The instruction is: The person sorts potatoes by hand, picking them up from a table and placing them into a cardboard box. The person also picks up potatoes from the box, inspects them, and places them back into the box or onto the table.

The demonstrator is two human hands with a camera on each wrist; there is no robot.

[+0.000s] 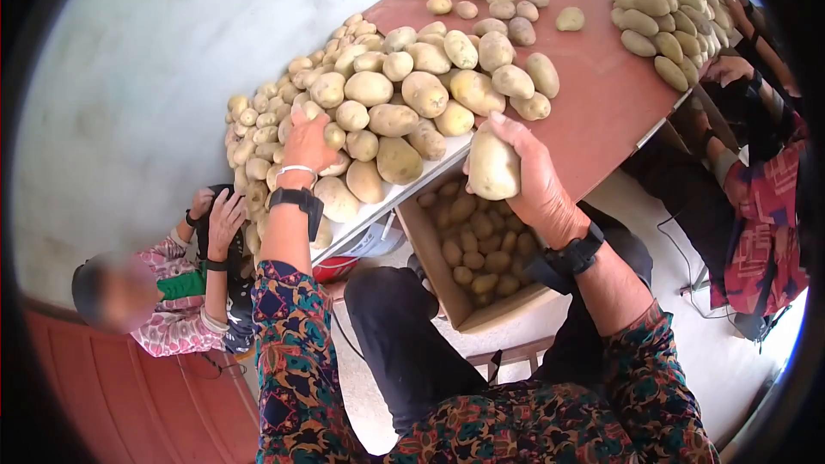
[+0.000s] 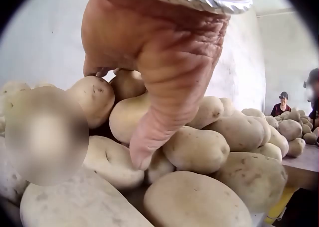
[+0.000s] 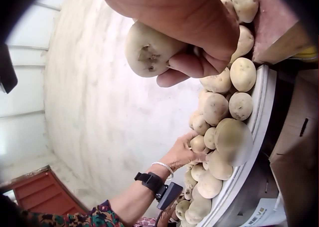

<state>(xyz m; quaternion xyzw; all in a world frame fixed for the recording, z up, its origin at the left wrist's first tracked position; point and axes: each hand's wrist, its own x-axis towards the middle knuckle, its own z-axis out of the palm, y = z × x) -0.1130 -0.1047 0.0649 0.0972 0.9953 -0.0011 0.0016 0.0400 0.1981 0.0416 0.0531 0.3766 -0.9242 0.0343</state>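
Observation:
My right hand [image 1: 537, 176] grips a large pale potato [image 1: 494, 165] over the cardboard box, thumb along its top. The right wrist view shows the dented end of this potato [image 3: 152, 50], with fingertips curled beneath it. My left hand [image 1: 309, 144] reaches into the big potato pile [image 1: 369, 90] on the table. Its thumb [image 2: 149, 137] stretches down among the potatoes in the left wrist view, and its fingers spread over the far side, partly hidden. A medium potato [image 3: 197, 143] shows between its thumb and fingers in the right wrist view.
Between my knees, the cardboard box [image 1: 464, 318] holds many smaller potatoes. The reddish tabletop [image 1: 593, 77] carries scattered potatoes and another heap [image 1: 662, 17] at the far right. One person [image 1: 185, 292] sits at left, others at right [image 1: 765, 206]. A bucket [image 1: 378, 241] stands under the table edge.

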